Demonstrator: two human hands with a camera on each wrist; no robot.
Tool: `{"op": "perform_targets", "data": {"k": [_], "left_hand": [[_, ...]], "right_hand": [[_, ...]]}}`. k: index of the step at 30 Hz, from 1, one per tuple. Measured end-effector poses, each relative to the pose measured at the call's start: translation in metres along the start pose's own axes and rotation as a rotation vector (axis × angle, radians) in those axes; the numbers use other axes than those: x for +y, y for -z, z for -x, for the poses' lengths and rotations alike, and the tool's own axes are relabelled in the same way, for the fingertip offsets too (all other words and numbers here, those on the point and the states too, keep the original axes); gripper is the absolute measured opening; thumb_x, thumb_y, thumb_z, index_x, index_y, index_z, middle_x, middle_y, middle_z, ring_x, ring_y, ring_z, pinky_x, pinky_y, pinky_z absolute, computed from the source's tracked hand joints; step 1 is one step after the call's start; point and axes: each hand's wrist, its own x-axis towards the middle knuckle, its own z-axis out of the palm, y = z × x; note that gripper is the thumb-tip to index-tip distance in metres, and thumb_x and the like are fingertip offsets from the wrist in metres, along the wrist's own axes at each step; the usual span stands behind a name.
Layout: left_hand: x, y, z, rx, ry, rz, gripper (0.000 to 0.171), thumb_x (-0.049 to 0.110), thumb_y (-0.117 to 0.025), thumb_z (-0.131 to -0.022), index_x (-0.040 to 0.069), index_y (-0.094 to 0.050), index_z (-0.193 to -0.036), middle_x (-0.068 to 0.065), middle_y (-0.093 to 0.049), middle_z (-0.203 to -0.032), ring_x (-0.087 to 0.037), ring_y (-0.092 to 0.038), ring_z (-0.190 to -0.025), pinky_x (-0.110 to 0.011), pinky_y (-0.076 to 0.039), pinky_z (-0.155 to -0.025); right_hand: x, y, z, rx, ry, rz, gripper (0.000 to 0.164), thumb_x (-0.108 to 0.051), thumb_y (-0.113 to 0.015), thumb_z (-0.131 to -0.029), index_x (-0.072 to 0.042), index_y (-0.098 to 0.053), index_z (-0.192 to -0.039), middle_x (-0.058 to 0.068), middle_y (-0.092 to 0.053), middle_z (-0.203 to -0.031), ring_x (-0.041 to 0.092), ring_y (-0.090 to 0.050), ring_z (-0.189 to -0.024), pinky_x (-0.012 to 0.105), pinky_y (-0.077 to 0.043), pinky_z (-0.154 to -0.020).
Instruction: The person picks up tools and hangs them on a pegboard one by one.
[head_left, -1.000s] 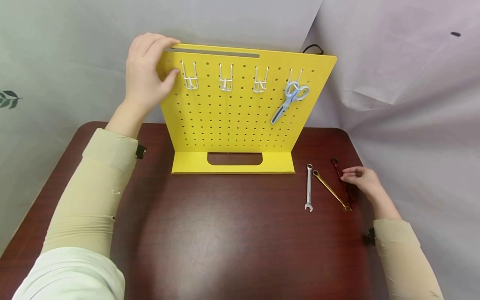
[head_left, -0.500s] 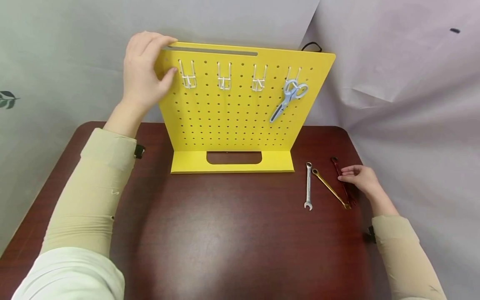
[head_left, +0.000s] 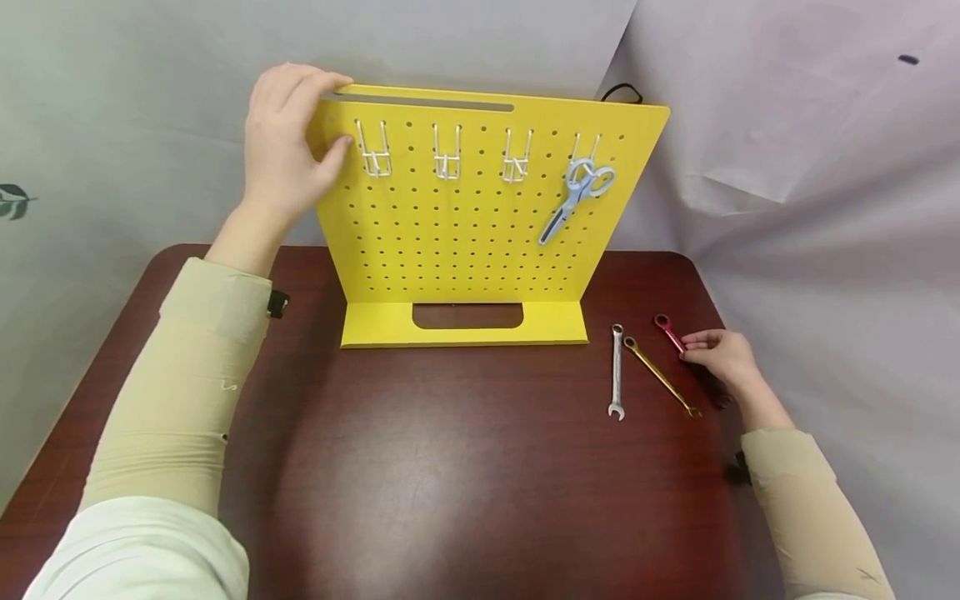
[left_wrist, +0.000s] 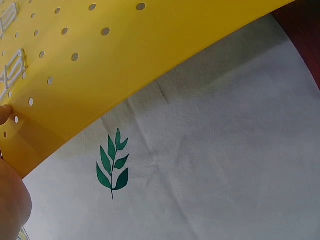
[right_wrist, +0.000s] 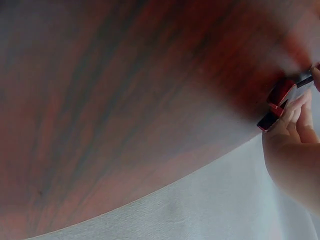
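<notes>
A yellow pegboard stands upright on its base, and my left hand grips its upper left corner, fingers over the top edge and thumb on the front. At the table's right side my right hand pinches a red wrench; its ring end points away from me. The wrench's open end shows in the right wrist view, beside the fingers. A gold wrench and a silver wrench lie to the left of that hand. Blue-grey scissors hang from the rightmost hook of the board.
Three white wire hooks, among them the leftmost hook, carry nothing. The dark red table ends close to the right hand, where a pale cloth hangs. A black loop shows behind the board's top.
My right hand has taken hold of the red wrench, which has tilted and lifted off the table, apart from the gold wrench. My left hand keeps its grip on the board.
</notes>
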Motion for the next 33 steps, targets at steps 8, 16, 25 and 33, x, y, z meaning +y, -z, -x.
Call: {"op": "perform_targets", "data": {"k": [8, 16, 25, 33], "left_hand": [[0.000, 0.005, 0.001, -0.024, -0.064, -0.034, 0.042, 0.005, -0.070, -0.092, -0.001, -0.067, -0.134, -0.024, -0.068, -0.130, -0.042, -0.056, -0.130, -0.036, -0.028, -0.131], [-0.002, 0.006, 0.001, -0.043, -0.092, -0.058, 0.043, 0.005, -0.066, -0.094, -0.003, -0.064, -0.136, -0.027, -0.066, -0.131, -0.044, -0.055, -0.130, -0.036, -0.026, -0.133], [-0.001, 0.008, 0.002, -0.052, -0.091, -0.074, 0.041, 0.006, -0.065, -0.096, -0.003, -0.064, -0.137, -0.025, -0.066, -0.132, -0.044, -0.055, -0.131, -0.038, -0.025, -0.134], [-0.001, 0.008, 0.001, -0.047, -0.101, -0.068, 0.042, 0.005, -0.066, -0.095, -0.002, -0.064, -0.137, -0.025, -0.067, -0.132, -0.044, -0.056, -0.131, -0.039, -0.026, -0.134]], "right_hand": [[-0.001, 0.001, 0.000, -0.022, -0.002, 0.035, 0.044, -0.007, -0.076, -0.093, 0.020, -0.064, -0.126, -0.025, -0.070, -0.077, -0.015, -0.060, -0.070, 0.008, -0.051, -0.065], [-0.003, 0.003, 0.002, -0.050, -0.023, 0.042, 0.047, -0.013, -0.078, -0.095, 0.017, -0.064, -0.127, -0.025, -0.069, -0.078, -0.007, -0.058, -0.070, 0.016, -0.052, -0.063], [-0.004, 0.003, 0.003, -0.037, 0.000, 0.045, 0.045, -0.015, -0.077, -0.096, 0.015, -0.066, -0.126, -0.028, -0.067, -0.077, -0.005, -0.059, -0.071, 0.017, -0.052, -0.064], [-0.011, 0.002, 0.005, -0.025, 0.030, 0.038, 0.041, -0.014, -0.077, -0.096, 0.015, -0.067, -0.124, -0.030, -0.067, -0.077, -0.006, -0.059, -0.071, 0.016, -0.051, -0.064]]}}
